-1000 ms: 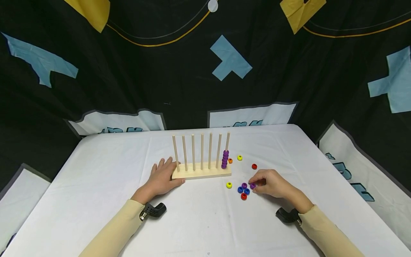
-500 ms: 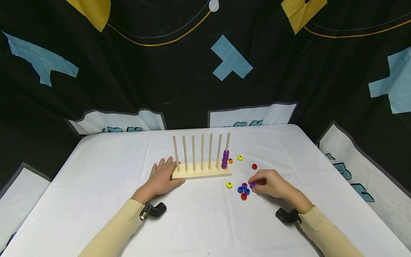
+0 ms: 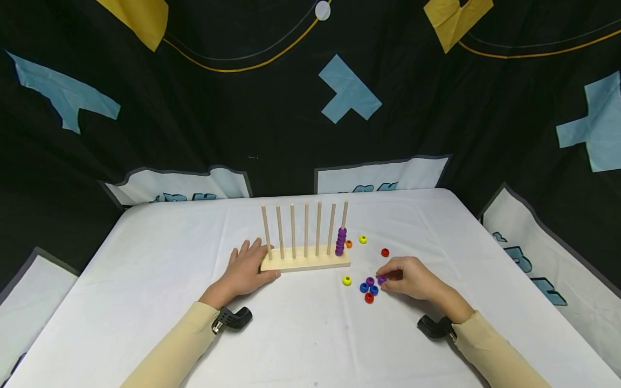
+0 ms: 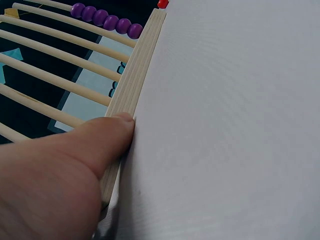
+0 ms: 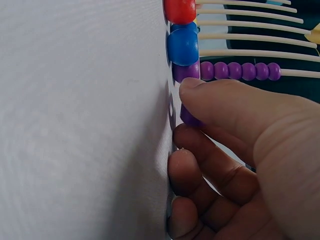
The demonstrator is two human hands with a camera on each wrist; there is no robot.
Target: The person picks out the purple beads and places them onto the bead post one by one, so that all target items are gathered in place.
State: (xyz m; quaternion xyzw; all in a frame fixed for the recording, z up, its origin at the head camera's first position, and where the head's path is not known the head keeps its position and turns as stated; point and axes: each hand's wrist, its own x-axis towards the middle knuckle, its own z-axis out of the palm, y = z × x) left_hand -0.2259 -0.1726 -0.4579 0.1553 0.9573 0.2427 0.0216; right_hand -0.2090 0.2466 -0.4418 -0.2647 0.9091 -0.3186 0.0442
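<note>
A wooden peg rack (image 3: 305, 261) stands on the white cloth, with a row of upright pegs. Purple beads (image 3: 340, 241) are stacked on its rightmost peg. My left hand (image 3: 242, 272) holds the left end of the base. Its thumb (image 4: 107, 140) presses the front edge, while the fingers are hidden in the left wrist view. To the right of the rack, my right hand (image 3: 407, 276) pinches a purple bead (image 5: 190, 116) between thumb and index finger, low at the cloth. Beside it lie another purple bead (image 3: 370, 281), two blue beads (image 3: 374, 290) and a red bead (image 5: 180, 11).
A yellow bead (image 3: 346, 281) lies in front of the rack's right end. Behind it are an orange bead (image 3: 349, 244), another yellow bead (image 3: 363, 239) and a red bead (image 3: 385, 252). A dark patterned curtain (image 3: 281, 124) hangs beyond the table's far edge.
</note>
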